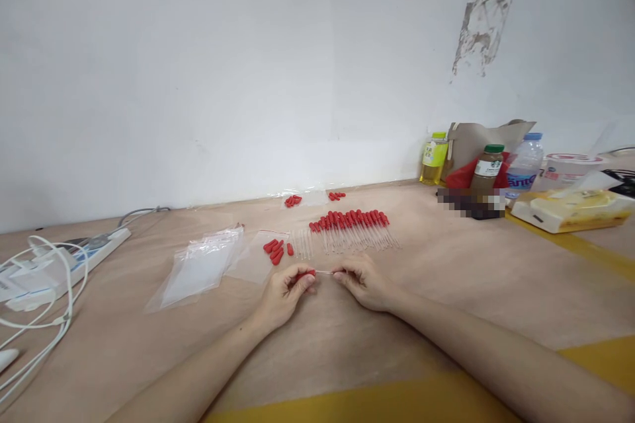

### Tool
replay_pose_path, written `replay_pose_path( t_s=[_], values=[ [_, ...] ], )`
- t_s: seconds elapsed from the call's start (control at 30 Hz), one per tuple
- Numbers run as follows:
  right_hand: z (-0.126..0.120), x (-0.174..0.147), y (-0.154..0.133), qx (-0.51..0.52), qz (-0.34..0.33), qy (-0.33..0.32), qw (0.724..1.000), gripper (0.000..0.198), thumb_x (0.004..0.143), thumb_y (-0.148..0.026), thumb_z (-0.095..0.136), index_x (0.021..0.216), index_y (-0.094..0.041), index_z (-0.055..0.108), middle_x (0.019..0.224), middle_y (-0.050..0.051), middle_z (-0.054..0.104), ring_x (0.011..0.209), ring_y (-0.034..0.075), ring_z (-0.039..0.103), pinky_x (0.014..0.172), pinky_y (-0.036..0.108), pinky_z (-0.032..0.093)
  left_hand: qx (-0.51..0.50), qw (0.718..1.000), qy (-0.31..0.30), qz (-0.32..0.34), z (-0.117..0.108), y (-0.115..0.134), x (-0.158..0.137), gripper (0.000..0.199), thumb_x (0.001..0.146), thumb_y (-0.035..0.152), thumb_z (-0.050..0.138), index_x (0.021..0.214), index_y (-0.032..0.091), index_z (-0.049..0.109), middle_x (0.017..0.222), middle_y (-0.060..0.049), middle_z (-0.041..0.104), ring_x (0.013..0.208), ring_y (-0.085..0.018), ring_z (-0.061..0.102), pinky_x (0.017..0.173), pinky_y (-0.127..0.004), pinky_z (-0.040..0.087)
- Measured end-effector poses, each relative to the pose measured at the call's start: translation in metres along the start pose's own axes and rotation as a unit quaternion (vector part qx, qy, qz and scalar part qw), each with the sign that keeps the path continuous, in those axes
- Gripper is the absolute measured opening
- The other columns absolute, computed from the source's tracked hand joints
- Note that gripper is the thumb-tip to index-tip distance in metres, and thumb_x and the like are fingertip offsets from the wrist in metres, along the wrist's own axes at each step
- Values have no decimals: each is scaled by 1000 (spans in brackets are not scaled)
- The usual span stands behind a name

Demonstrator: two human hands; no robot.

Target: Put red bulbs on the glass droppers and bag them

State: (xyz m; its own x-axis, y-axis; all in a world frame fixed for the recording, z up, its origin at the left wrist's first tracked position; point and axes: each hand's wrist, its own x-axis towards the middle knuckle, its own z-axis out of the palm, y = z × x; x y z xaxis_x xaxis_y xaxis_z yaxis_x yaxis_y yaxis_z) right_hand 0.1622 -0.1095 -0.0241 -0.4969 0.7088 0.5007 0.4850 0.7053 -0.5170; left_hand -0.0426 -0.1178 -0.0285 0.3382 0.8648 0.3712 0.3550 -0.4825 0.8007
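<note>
My left hand (288, 292) pinches a red rubber dropper bulb (310, 272), which its fingers partly cover. A thin clear glass tube (324, 271) runs sideways between my hands, one end at the bulb, the other in the closed fingertips of my right hand (364, 284). How deep the tube sits in the bulb cannot be made out. Just beyond my hands lie several loose red bulbs (276, 251) on a clear bag. To their right are several bare glass tubes (301, 244), then a long row of droppers with red bulbs (353, 221) pointing away from me.
Clear plastic bags (201, 268) lie left of the loose bulbs. Small bagged red bulbs (292, 201) rest by the wall. A power strip (99, 254) with white cables (69, 291) occupies the left. Bottles (432, 162) and a tissue pack (570, 210) stand at the back right.
</note>
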Motion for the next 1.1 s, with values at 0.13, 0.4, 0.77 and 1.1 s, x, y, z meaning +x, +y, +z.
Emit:
replay_pose_path(
  t_s=[0.13,0.4,0.77,1.1],
  values=[
    [-3,1,5,-13,1,-25,1000,20,83,-25,43,82,-22,63,77,-1,63,73,12,53,77,28,31,26,999,-30,-14,-1,2,-3,18,82,29,48,86,16,58,61,1,58,57,-11,56,58,-21,44],
    [-5,-1,5,-146,-60,-7,987,24,84,-24,40,83,-21,63,74,2,62,64,11,47,72,30,23,135,990,-36,9,1,6,-6,20,82,32,48,83,17,62,64,1,61,56,-11,54,54,-19,42],
    [6,-2,-7,-149,-64,-21,987,24,82,-19,39,63,-16,53,60,-1,60,50,8,38,66,28,21,248,960,-63,114,-1,15,-10,19,85,28,44,88,17,59,74,-2,61,65,-13,54,61,-23,42],
    [0,2,-24,-158,-12,-44,986,26,85,-22,35,81,-17,60,81,5,62,76,15,52,70,28,31,253,954,-10,160,-13,4,4,21,85,25,45,103,20,55,96,-5,59,88,-17,55,78,-29,44]
  ],
)
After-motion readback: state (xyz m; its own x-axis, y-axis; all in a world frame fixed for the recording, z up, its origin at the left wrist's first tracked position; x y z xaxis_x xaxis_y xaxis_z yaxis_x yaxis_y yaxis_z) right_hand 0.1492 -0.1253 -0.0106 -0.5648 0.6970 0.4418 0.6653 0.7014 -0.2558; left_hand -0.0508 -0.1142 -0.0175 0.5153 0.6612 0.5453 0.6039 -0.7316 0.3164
